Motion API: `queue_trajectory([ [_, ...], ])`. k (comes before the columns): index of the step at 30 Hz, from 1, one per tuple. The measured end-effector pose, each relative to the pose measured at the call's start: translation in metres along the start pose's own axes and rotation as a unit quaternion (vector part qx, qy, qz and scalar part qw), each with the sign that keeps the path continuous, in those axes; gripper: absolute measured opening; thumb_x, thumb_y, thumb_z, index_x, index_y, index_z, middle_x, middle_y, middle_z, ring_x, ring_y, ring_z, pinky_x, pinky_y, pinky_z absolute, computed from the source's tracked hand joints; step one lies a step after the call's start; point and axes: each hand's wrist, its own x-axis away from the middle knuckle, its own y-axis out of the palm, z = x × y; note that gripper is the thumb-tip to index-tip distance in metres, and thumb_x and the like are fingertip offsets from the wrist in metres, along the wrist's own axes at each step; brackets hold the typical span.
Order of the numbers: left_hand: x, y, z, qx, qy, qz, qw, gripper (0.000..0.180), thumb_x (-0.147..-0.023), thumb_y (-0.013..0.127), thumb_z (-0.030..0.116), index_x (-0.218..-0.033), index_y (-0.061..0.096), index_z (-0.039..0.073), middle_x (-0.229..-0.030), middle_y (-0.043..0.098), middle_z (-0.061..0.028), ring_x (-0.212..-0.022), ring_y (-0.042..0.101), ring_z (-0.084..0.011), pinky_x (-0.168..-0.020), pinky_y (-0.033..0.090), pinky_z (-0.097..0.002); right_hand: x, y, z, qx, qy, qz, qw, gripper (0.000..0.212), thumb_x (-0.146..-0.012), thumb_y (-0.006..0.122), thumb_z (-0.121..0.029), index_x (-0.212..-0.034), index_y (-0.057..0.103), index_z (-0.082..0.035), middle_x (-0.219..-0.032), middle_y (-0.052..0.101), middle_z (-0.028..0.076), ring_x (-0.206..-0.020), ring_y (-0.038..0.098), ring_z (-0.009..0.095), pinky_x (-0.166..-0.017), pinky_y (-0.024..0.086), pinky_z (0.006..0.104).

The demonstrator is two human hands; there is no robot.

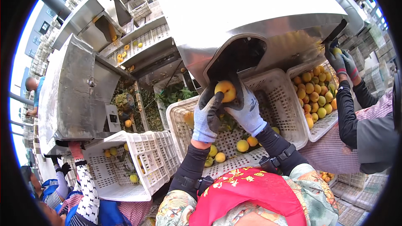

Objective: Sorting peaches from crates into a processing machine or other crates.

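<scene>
A yellow peach [226,91] is held between both hands, just in front of the dark opening [245,54] of a metal machine. My left hand [207,117], in a blue-grey glove with dark fingers, grips the peach from its left and near side. From the right, my right hand [247,105], gloved alike, closes on it; some of its fingers are hidden behind the fruit. Beneath both hands stands a white slatted plastic crate [289,115]. Several peaches [242,145] and some green leaves lie in it, mostly toward its near side.
At right, a co-worker's gloved hands [341,60] hold a fruit above a crate full of peaches [314,92]. Another white crate [140,163] with a few peaches stands at left, beside a co-worker's patterned sleeve [87,184]. A metal machine housing [71,96] rises behind it.
</scene>
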Motion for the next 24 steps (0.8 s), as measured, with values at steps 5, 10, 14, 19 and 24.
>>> queue_trajectory([
  [5, 0.003, 0.016, -0.04, 0.095, 0.101, 0.036, 0.99, 0.036, -0.095, 0.049, 0.008, -0.13, 0.044, 0.003, -0.118, 0.057, -0.0077, -0.106, 0.056, -0.016, -0.092, 0.044, -0.0264, -0.008, -0.001, -0.017, 0.108, 0.068, -0.046, 0.991, 0.103, -0.056, 0.081, -0.03, -0.139, 0.029, 0.005, -0.133, 0.043, 0.026, -0.116, 0.047, 0.041, -0.1, 0.036, 0.0462],
  [10, -0.004, 0.001, -0.065, -0.04, 0.14, 0.051, 0.988, 0.031, -0.098, 0.045, 0.014, -0.127, 0.046, 0.003, -0.116, 0.056, -0.0089, -0.105, 0.057, -0.0175, -0.092, 0.045, -0.0283, -0.02, -0.006, 0.007, -0.046, 0.048, -0.051, 0.997, 0.095, -0.064, 0.077, -0.028, -0.14, 0.029, 0.002, -0.135, 0.041, 0.026, -0.121, 0.043, 0.041, -0.104, 0.033, 0.0464],
  [14, -0.006, -0.015, -0.078, 0.037, 0.1, 0.0, 0.994, 0.031, -0.098, 0.045, 0.016, -0.126, 0.046, 0.002, -0.107, 0.061, -0.007, -0.109, 0.057, -0.0175, -0.094, 0.046, -0.0305, -0.041, -0.014, 0.025, 0.003, -0.007, -0.057, 0.998, 0.089, -0.068, 0.075, -0.023, -0.141, 0.03, -0.001, -0.136, 0.041, 0.024, -0.125, 0.039, 0.04, -0.106, 0.03, 0.0458],
  [19, 0.003, -0.064, -0.159, -0.342, -0.029, -0.099, 0.934, 0.047, -0.083, 0.064, 0.018, -0.126, 0.051, 0.004, -0.12, 0.057, -0.0167, -0.11, 0.057, -0.0273, -0.095, 0.045, -0.0353, -0.07, 0.001, 0.045, 0.063, -0.117, -0.02, 0.991, 0.088, -0.069, 0.075, -0.023, -0.142, 0.031, -0.004, -0.139, 0.04, 0.019, -0.13, 0.036, 0.036, -0.108, 0.028, 0.0459],
  [24, 0.032, -0.041, -0.214, -0.617, -0.14, -0.415, 0.654, 0.075, -0.075, 0.067, 0.039, -0.138, 0.038, 0.008, -0.124, 0.054, -0.0223, -0.114, 0.052, -0.0365, -0.095, 0.042, -0.0432, -0.097, 0.007, 0.051, 0.134, -0.194, 0.123, 0.964, 0.074, -0.074, 0.071, -0.029, -0.137, 0.04, -0.007, -0.133, 0.046, 0.017, -0.122, 0.043, 0.035, -0.104, 0.032, 0.0462],
])
